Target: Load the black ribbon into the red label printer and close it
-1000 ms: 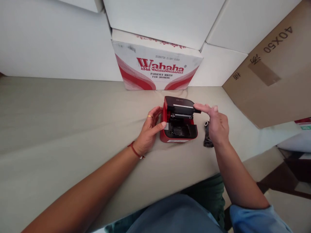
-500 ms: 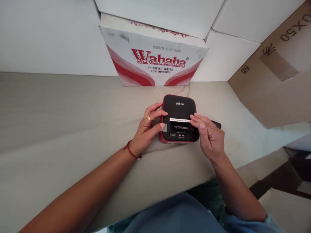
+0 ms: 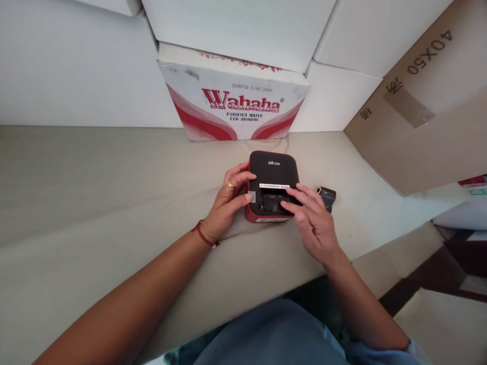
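Note:
A black-topped compact printer with red sides [image 3: 273, 172], which looks like a label printer, sits on the cloth-covered table. My left hand [image 3: 232, 195] grips its left side, fingertips and thumb resting on the top edge. Across the front of the top, below a white warning strip [image 3: 274, 186], lies a dark shiny piece [image 3: 273, 204] at the slot. My right hand [image 3: 314, 218] has its fingers spread, the fingertips touching the top near the slot and this dark piece. Just beyond the right hand lies a small black roll with a pale core [image 3: 326, 196].
A Wahaha water carton [image 3: 239, 106] stands behind the printer against stacked white boxes [image 3: 236, 30]. To the right, a large brown cardboard box [image 3: 422, 121] leans in at an angle. The table's front edge runs close to my body.
My right fingers have shifted onto the slot area, and the dark shiny piece now covers the buttons seen before. The black roll shows more fully. My left hand keeps its hold.

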### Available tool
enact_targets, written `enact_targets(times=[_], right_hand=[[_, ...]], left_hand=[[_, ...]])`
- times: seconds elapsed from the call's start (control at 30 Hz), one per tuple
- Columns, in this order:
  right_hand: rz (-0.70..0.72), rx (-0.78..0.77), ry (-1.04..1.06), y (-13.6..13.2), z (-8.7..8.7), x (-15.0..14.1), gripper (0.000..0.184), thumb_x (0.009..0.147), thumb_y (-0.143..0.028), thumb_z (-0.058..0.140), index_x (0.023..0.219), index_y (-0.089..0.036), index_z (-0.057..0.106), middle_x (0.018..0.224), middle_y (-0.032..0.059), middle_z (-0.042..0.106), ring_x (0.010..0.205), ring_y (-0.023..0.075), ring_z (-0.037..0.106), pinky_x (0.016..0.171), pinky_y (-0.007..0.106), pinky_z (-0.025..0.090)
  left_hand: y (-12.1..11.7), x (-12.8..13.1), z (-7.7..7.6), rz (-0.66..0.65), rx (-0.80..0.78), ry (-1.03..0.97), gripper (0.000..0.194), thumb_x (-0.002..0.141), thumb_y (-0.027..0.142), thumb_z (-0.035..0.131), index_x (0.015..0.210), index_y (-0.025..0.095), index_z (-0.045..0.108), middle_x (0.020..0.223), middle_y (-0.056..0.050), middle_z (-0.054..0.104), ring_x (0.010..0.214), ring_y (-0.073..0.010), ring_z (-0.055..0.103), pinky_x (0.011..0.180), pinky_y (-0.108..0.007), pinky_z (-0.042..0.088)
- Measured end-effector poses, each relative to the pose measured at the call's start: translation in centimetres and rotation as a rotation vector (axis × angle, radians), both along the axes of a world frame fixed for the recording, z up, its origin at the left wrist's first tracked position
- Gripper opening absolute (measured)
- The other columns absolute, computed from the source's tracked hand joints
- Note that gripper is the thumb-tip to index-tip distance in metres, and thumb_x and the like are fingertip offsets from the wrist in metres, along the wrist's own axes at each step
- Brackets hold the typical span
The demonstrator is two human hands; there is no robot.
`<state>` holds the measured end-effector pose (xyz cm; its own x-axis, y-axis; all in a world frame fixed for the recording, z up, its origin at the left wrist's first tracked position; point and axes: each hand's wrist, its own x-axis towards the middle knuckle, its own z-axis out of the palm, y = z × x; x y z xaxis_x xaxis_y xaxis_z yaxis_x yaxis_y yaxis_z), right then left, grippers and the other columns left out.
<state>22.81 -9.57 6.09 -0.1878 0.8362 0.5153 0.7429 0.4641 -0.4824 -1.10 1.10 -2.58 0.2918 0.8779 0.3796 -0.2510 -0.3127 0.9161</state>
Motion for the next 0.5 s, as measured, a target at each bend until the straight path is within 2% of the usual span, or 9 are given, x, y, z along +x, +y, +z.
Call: enact_targets(times=[0.1, 0.2, 0.3, 0.4, 0.5], right_hand=[[-0.034, 0.125, -0.066, -1.5, -0.7, -0.5, 0.035, 0.113, -0.034, 0.056, 0.14, -0.036, 0.08, 0.135, 0.0084, 0.08, 0.143, 0.0321, 0.065, 0.119, 0.06, 0.054], [-0.058, 0.184, -0.09, -2.0, -1.3, -0.8, 0.038, 0.111, -0.029, 0.059, 0.144, -0.036, 0.077, 0.127, 0.0093, 0.079, 0.137, 0.0319, 0.066, 0.114, 0.058, 0.058], [-0.071, 0.202, -0.084, -1.8, -1.7, -1.1, 0.042, 0.109, -0.027, 0.059, 0.146, -0.038, 0.074, 0.129, 0.008, 0.079, 0.135, 0.0322, 0.067, 0.112, 0.058, 0.059], [-0.062, 0.224, -0.08, -1.6, -1.7, -1.3, 0.044, 0.108, -0.024, 0.061, 0.147, -0.038, 0.073, 0.135, 0.0074, 0.08, 0.135, 0.0323, 0.067, 0.112, 0.056, 0.058], [-0.054, 0.235, -0.092, -1.4, -1.3, -1.4, 0.041, 0.105, -0.021, 0.064, 0.142, -0.035, 0.076, 0.13, 0.0064, 0.084, 0.126, 0.032, 0.069, 0.107, 0.054, 0.059]], left_hand=[[-0.1, 0.3, 0.1, -0.002, -0.028, -0.018, 0.043, 0.095, 0.051, 0.077, 0.135, 0.036, 0.074, 0.173, -0.005, 0.048, 0.168, -0.036, 0.038, 0.14, -0.061, 0.033], [-0.3, 0.7, 0.4, -0.007, -0.113, -0.084, 0.04, 0.093, 0.044, 0.078, 0.132, 0.037, 0.075, 0.173, -0.003, 0.05, 0.17, -0.0345, 0.037, 0.14, -0.059, 0.035], [-0.6, 0.8, 0.8, -0.035, -0.183, -0.126, 0.042, 0.091, 0.039, 0.079, 0.133, 0.038, 0.072, 0.173, -0.001, 0.052, 0.167, -0.0327, 0.041, 0.138, -0.059, 0.038], [-0.8, 0.9, 1.1, -0.067, -0.176, -0.118, 0.044, 0.093, 0.04, 0.079, 0.135, 0.038, 0.068, 0.176, -0.001, 0.049, 0.167, -0.0309, 0.042, 0.136, -0.056, 0.041], [-0.9, 1.1, 1.2, -0.087, -0.168, -0.142, 0.044, 0.095, 0.041, 0.077, 0.136, 0.038, 0.062, 0.177, 0.0, 0.046, 0.166, -0.0293, 0.043, 0.132, -0.053, 0.046]])
